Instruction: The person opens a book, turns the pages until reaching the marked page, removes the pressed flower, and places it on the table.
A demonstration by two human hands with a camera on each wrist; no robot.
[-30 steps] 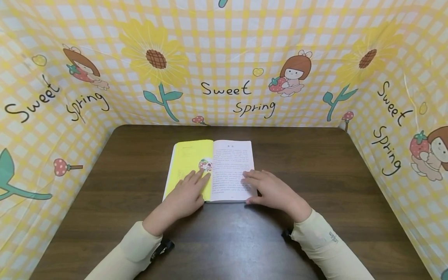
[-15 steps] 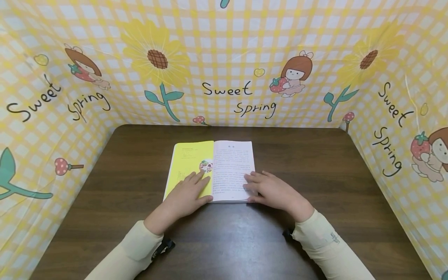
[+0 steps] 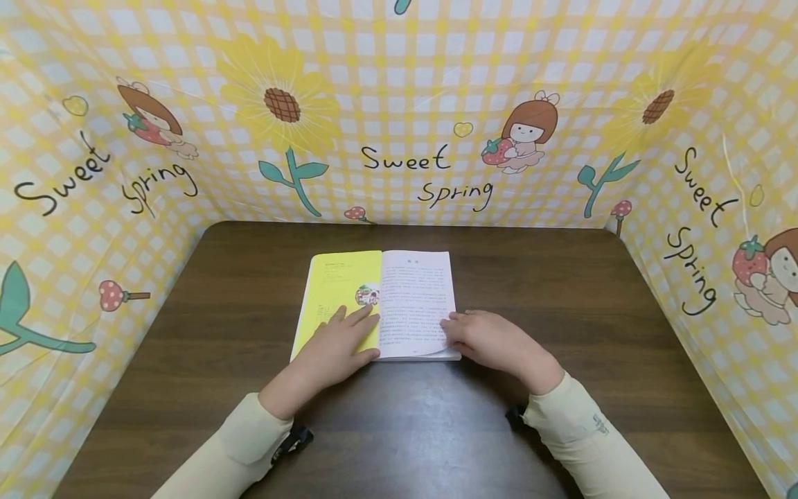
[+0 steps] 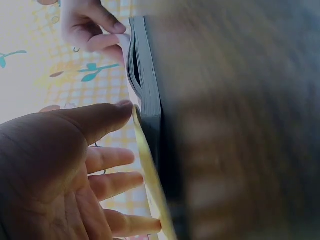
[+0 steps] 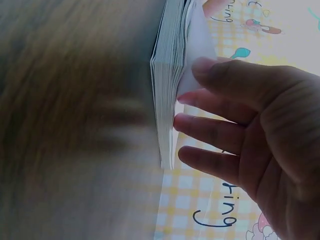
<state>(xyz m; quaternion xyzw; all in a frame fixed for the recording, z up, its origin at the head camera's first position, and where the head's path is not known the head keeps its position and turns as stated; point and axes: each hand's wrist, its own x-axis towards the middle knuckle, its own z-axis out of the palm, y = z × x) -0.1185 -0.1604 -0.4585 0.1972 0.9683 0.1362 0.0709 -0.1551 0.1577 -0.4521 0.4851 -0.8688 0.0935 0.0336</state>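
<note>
An open book [image 3: 411,305] lies on the table, its left page [image 3: 343,274] yellow and its right page [image 3: 414,291] white with printed lines. My left hand [image 3: 330,346] rests on the yellow page with fingers spread, the thumb by the lower edge near the spine. At the lower right corner, my right hand [image 3: 499,346] pinches the white page between thumb and index finger. That corner is slightly raised; in the right wrist view the lifted page [image 5: 200,45] curves away from the block of pages [image 5: 170,75] beneath. The right hand's other fingers lie beside the book's edge.
The dark wooden table [image 3: 399,430] surrounds the book. Yellow checked cloth [image 3: 399,83] with flowers and lettering hangs along the back and both sides. A black strap [image 3: 291,443] shows at the left sleeve.
My right hand has drawn its fingers together on the white page's corner and raised it a little. The left thumb has moved in toward the spine; the left hand otherwise stays on the yellow page.
</note>
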